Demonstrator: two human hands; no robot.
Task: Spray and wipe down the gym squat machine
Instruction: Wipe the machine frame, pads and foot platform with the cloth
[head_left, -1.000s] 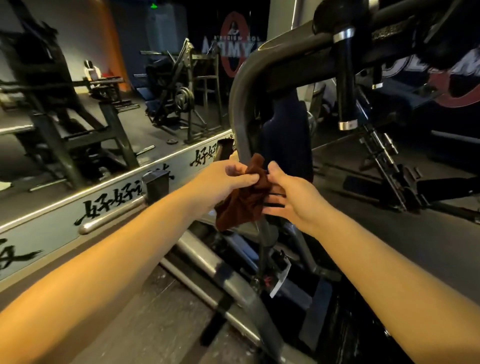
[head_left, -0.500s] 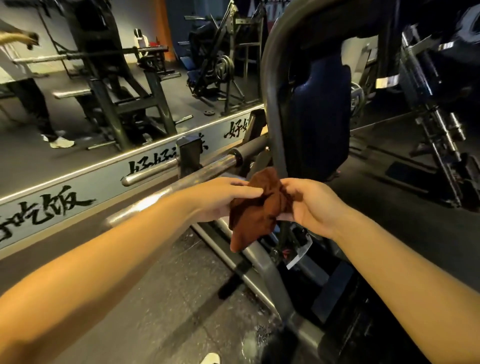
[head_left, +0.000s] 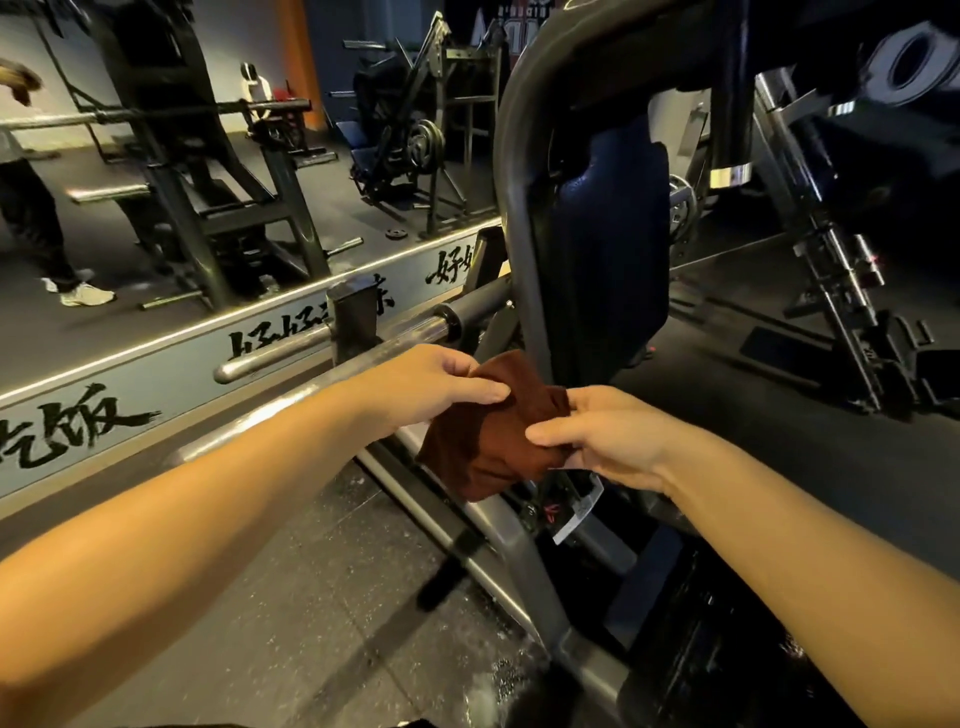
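Observation:
A brown cloth (head_left: 493, 441) is bunched between both hands, just in front of the squat machine's grey curved frame tube (head_left: 511, 218). My left hand (head_left: 431, 384) pinches its upper left part. My right hand (head_left: 597, 436) pinches its right side with thumb and fingers. Behind the tube stands the machine's dark blue pad (head_left: 613, 249). A chrome weight peg (head_left: 332, 348) juts left from the frame near my left hand. No spray bottle is in view.
A wall mirror (head_left: 156, 234) with a lettered grey base runs along the left; it reflects other machines and a standing person (head_left: 31, 208). Slanted frame rails (head_left: 467, 545) cross the speckled floor below the cloth. More dark equipment (head_left: 831, 270) stands at the right.
The view has tilted down and left, so the hands and cloth sit lower against the frame tube. Both hands keep hold of the cloth, which now spreads a little wider between them.

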